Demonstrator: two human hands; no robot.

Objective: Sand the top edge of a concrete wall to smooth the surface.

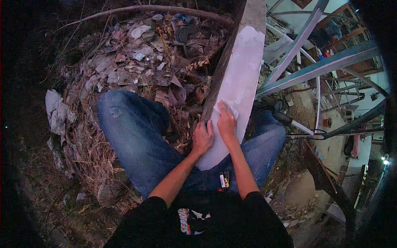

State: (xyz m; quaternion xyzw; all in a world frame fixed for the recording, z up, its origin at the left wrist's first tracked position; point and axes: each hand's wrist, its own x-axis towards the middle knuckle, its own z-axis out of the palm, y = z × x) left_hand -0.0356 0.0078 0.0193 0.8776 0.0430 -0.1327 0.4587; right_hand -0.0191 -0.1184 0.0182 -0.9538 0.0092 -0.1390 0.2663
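Observation:
A long, narrow wall top point(242, 78) runs away from me between my legs, its upper face coated white and its left side bare and dark. My right hand point(226, 124) presses a small white pad point(234, 110) onto the coated face; whether it is cloth, paper or something stiffer I cannot make out. Closer to me, my left hand point(202, 138) lies on the left edge of the wall top, with nothing visible in it. Both legs in blue jeans point(132, 132) straddle the wall. A small yellow and white object point(224, 181) sits at my waist.
Dry leaves, paper scraps and rubbish point(136, 62) cover the ground on the left. A bare branch point(165, 8) crosses at the far side. To the right, pale beams point(318, 68) meet near the wall, above a lower yard point(306, 186) with dirt and building litter. A lamp point(385, 161) shines there.

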